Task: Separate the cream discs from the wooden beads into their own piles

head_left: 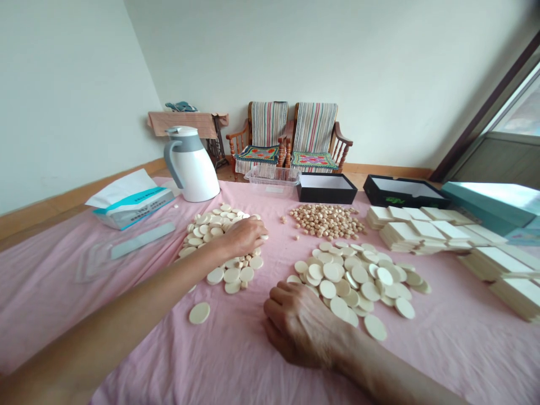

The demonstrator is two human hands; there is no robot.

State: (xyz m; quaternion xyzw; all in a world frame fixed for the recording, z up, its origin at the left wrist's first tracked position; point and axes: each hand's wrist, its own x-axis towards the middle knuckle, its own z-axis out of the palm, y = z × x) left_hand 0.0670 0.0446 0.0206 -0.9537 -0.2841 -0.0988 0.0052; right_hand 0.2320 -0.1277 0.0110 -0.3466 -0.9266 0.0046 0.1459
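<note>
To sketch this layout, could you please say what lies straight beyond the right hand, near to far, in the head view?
Pale discs, small wooden pieces, left black box, right chair, wall.

On the cloth [230, 354], a pile of discs [231, 275] lies left of the middle, with the left hand [247, 235] over its right side. A lone disc [199, 313] lies before it. To the right spreads a second pile of discs [360, 274], the right hand [295, 320] at its near left edge. Behind that sits a heap of beads [327, 220], with stacks of tiles [426, 230] to the right. Along the back, left to right, stand a tissue pack [135, 205], jug [200, 174], plastic tub [276, 183], two open boxes [327, 195] and a large box [476, 211]. Beyond the cloth, a side table [185, 124] stands left of two chairs [268, 126].
</note>
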